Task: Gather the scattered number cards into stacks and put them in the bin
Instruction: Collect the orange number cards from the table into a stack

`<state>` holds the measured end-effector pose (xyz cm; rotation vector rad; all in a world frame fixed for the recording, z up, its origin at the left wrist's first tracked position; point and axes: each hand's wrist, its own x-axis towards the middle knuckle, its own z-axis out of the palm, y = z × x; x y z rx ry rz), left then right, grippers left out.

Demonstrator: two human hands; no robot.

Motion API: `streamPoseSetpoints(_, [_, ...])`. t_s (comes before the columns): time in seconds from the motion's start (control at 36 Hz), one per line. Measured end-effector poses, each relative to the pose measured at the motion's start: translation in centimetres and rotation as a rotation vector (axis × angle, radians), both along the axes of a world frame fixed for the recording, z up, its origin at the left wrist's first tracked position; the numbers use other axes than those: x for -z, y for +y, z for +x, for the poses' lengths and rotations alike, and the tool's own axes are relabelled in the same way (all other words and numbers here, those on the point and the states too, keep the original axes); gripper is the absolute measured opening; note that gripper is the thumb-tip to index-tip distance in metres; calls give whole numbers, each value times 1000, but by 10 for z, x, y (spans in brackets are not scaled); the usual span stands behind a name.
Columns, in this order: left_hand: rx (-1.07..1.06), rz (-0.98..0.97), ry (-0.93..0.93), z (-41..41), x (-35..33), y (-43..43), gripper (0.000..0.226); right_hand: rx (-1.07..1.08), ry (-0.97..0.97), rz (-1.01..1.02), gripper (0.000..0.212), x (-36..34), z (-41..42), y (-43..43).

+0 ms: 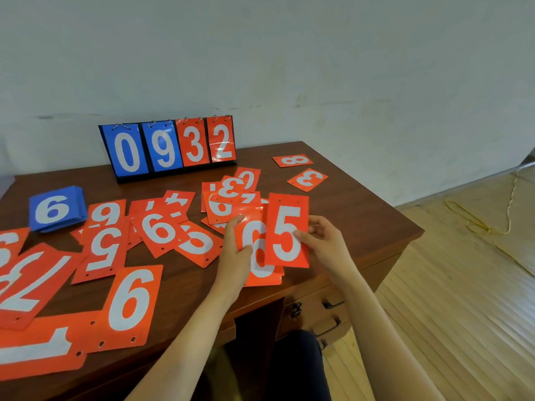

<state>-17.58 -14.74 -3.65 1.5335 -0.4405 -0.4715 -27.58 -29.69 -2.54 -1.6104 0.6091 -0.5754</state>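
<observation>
Our left hand [236,246] grips a red stack [256,241] showing a white 6 above the worktop [362,221]; our right hand [325,241] pinches a red card [286,230] marked 5, overlapping it. The scoreboard [168,149] reads 0932.

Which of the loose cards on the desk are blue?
Only the blue stack topped by a 6, left on the desk; all other loose cards are red. The blue 0 and 9 hang on the scoreboard.
</observation>
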Motion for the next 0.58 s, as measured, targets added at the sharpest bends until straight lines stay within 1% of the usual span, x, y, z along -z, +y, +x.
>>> streamPoseSetpoints(0.08, [4, -83, 78, 7, -3, -4, 47, -14, 50, -90, 31, 4, 17, 2])
streamPoseSetpoints(0.17, [0, -107, 115, 12, -6, -8, 38, -10, 79, -175, 31, 11, 29, 8])
streamPoseSetpoints(0.25, [-19, -86, 25, 17, -2, -9, 46, 1, 126, -306, 34, 20, 41, 17])
streamPoseSetpoints(0.36, [-90, -34, -48, 27, 6, -3, 55, 3, 188, -499, 50, 34, 56, 18])
streamPoseSetpoints(0.42, [-146, -36, -50, 33, 8, 4, 56, -63, 256, -587, 52, 36, 60, 14])
streamPoseSetpoints(0.53, [-234, -41, -20, 45, 12, 22, 54, -309, 467, -855, 48, 42, 58, 11])
streamPoseSetpoints(0.58, [-258, -44, 4, 50, 14, 30, 52, -380, 543, -913, 46, 47, 56, 9])
